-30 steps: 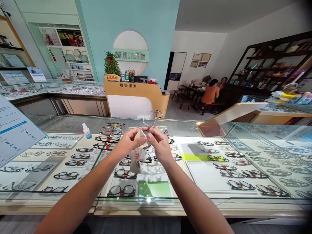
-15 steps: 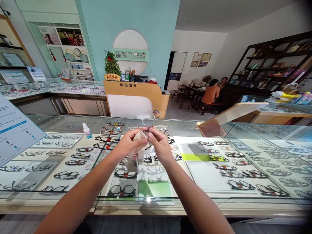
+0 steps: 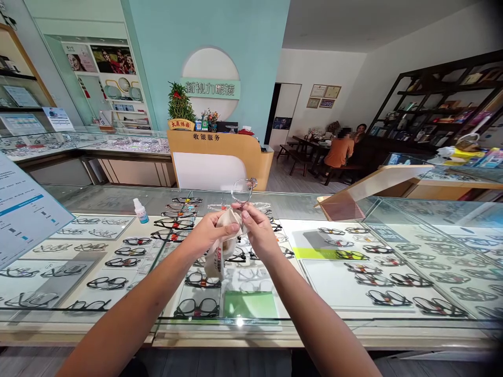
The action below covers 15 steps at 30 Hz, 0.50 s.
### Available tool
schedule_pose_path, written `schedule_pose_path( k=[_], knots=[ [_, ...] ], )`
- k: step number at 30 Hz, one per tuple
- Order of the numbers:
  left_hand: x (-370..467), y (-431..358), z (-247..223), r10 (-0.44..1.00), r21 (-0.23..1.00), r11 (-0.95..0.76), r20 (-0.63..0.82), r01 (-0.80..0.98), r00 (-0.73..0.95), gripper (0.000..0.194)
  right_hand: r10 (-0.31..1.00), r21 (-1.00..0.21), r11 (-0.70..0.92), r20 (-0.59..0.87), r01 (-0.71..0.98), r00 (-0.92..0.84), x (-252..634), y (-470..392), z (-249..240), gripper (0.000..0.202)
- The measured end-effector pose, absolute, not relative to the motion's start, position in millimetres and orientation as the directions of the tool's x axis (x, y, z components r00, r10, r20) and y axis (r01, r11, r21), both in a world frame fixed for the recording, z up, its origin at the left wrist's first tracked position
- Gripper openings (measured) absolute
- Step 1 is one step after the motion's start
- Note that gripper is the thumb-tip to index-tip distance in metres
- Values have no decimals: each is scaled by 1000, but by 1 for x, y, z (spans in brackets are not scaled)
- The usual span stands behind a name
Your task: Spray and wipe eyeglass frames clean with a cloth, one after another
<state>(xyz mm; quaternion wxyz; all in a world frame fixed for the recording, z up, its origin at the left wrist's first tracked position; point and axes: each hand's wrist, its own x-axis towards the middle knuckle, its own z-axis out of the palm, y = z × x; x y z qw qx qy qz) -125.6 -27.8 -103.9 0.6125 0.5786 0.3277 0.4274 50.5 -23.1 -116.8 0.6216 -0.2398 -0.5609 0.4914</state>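
Above the glass counter, my left hand (image 3: 210, 233) is closed on a beige cleaning cloth (image 3: 215, 259) with red and dark print, its lower end hanging free. My right hand (image 3: 257, 230) pinches a pair of clear-rimmed eyeglasses (image 3: 242, 191) by the lower part, thumb and fingers close together. One round lens stands up above the fingertips; the rest of the frame is hidden by the fingers and cloth. Both hands touch each other at the cloth's upper edge.
Under the glass top of the display counter (image 3: 220, 330) lie rows of eyeglasses. A small white spray bottle (image 3: 140, 211) stands on the left. A wooden-framed mirror or stand (image 3: 346, 207) leans at the right, and a printed sheet (image 3: 27, 209) is at far left. A person (image 3: 341, 151) sits in the background.
The eyeglasses have turned and shifted slightly right in my fingers. The cloth is bunched higher against them, and its hanging end has swung a little. Both forearms stay nearly in place.
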Motion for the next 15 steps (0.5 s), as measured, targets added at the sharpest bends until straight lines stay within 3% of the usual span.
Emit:
schedule_pose_path(
  k=[9,15],
  knots=[
    [-123,-29,-104,882,983,-168,181,-68,434,60,927,-875,179,304,-450,-221,49,-21,-116,51],
    [-113,-28,-111,901,948,-305,317,-89,295,64,931,-870,137,276,-474,-237,45,-21,-120,51]
  ],
)
